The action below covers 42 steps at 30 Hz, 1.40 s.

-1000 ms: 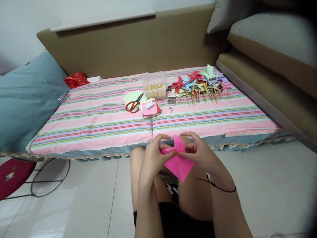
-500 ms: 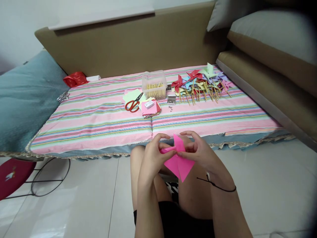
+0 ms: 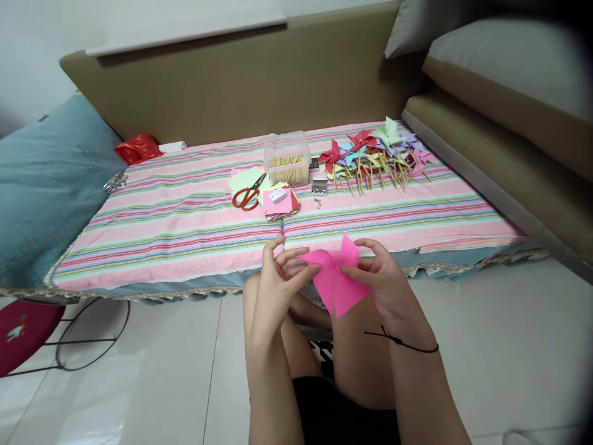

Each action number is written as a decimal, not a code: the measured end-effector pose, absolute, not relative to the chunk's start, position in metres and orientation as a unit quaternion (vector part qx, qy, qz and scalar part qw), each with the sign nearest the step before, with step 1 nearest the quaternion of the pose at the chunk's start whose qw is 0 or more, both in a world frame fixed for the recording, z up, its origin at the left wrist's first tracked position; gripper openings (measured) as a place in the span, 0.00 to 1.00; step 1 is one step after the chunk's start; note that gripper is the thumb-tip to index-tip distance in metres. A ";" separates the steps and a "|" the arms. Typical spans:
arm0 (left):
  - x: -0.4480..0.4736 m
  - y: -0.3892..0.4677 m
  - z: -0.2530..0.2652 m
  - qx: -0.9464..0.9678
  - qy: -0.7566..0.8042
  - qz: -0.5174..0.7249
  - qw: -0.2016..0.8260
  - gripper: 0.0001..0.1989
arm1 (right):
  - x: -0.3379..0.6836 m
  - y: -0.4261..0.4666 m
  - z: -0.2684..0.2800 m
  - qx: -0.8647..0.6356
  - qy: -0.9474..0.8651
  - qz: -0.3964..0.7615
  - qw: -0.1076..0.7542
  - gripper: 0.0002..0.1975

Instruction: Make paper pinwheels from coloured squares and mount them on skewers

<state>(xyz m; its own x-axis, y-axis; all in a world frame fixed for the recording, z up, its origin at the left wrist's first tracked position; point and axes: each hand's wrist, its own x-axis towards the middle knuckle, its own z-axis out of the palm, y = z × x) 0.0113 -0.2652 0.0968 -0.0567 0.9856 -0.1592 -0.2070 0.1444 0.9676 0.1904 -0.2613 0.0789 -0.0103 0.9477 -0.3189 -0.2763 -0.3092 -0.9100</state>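
A bright pink slit paper square [image 3: 334, 285] is held above my lap, its cut blades fanning out and two points hanging down. My left hand [image 3: 281, 277] pinches its left blade between thumb and fingers, with the index finger raised. On the other side my right hand [image 3: 383, 278] grips the paper near its middle, thumb in front and fingers behind. The fingertips behind the sheet are hidden. No stick shows in the paper.
On the striped cloth [image 3: 176, 216] lie red-handled scissors [image 3: 246, 198], a paper stack [image 3: 277, 209] with a small box on top, and a clear tub [image 3: 287, 164] of sticks. Small metal bits [image 3: 317, 203] sit beside an open small box [image 3: 319, 185]. Finished pinwheels [image 3: 370, 154] are piled right.
My left hand has moved from the paper's middle out to its left blade. The paper has risen slightly and spread open, while my right hand keeps its pinch.
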 end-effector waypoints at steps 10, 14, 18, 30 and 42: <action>0.033 -0.267 0.098 0.372 0.503 0.499 0.600 0.31 | 0.172 -0.264 0.078 -0.504 -0.318 0.586 0.548 0.34; 0.036 -0.267 0.095 0.366 0.528 0.516 0.567 0.30 | 0.165 -0.266 0.080 -0.505 -0.337 0.574 0.549 0.34; 0.034 -0.266 0.093 0.355 0.543 0.526 0.550 0.31 | 0.163 -0.268 0.084 -0.494 -0.339 0.572 0.560 0.33; 0.032 -0.269 0.103 0.388 0.527 0.522 0.547 0.25 | 0.161 -0.265 0.082 -0.487 -0.306 0.598 0.559 0.36; 0.032 -0.267 0.096 0.378 0.494 0.536 0.570 0.28 | 0.159 -0.266 0.080 -0.465 -0.293 0.598 0.583 0.33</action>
<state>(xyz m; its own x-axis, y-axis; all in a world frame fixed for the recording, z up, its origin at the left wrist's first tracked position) 0.0320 -0.2672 0.0964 -0.0642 0.9854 -0.1578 -0.2376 0.1385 0.9614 0.1586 -0.2663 0.0797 0.1127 0.9703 -0.2142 -0.4241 -0.1480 -0.8934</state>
